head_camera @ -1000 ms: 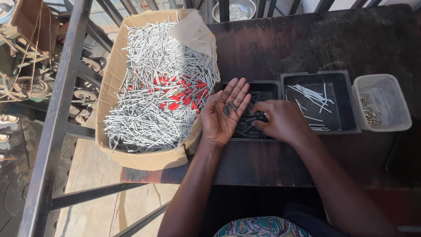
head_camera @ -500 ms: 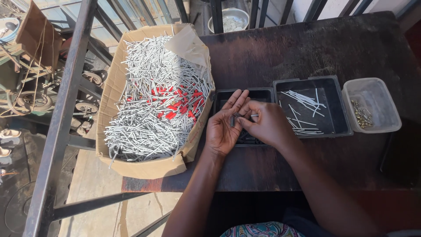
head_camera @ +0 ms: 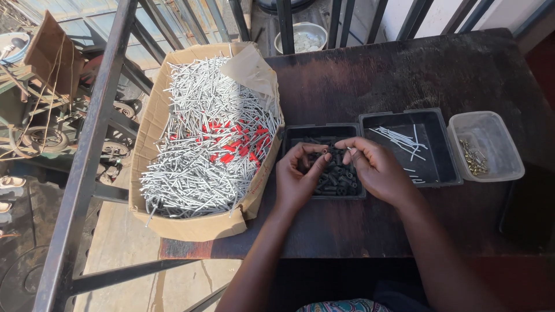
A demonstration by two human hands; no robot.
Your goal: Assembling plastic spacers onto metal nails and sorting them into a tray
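While both hands meet, small black parts (head_camera: 335, 176) are handled over a black tray (head_camera: 325, 131).
A small piece is pinched by the left hand (head_camera: 298, 179) and right hand (head_camera: 378, 170), fingers curled.

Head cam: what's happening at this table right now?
A person's left hand and right hand meet fingertip to fingertip over a black tray of small dark parts, pinching something too small to identify. A cardboard box of silver nails sits left; a second tray with a few nails and a clear tub sit right.
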